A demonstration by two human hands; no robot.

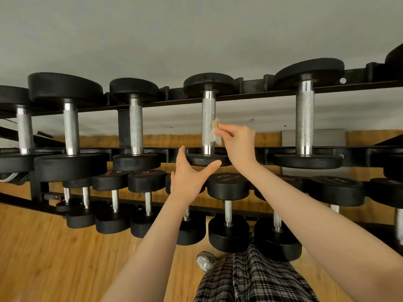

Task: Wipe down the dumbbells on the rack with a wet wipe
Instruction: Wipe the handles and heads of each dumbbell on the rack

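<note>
Dumbbell (pixel 208 125), the one being wiped, sits on the upper tier of the rack (pixel 250 89), with its knurled steel handle running between a far head and a near head. The right hand (pixel 236 138) is just right of the handle, about halfway along it. Thumb and fingers pinch a small crumpled wipe (pixel 214 131), and the wipe touches the right side of the handle. The wipe looks pale and partly see-through, with a yellowish patch at its top.

The left hand (pixel 189 174) is below and slightly left of the right hand. Its fingers are straight and spread wide, with the thumb out to the right. Its fingertips reach the rim of the dumbbell's near head (pixel 204 160); firm contact cannot be confirmed. It holds nothing.

Other dumbbells flank this one on the same tier: a smaller one (pixel 135 125) to the left and a larger one (pixel 305 120) to the right. A lower tier (pixel 227 192) carries further dumbbells with numbers printed on their heads, directly beneath both forearms. Below the rack lies a wooden floor (pixel 54 247). Plaid trousers (pixel 250 277) and a grey shoe (pixel 205 261) show at the bottom edge.
</note>
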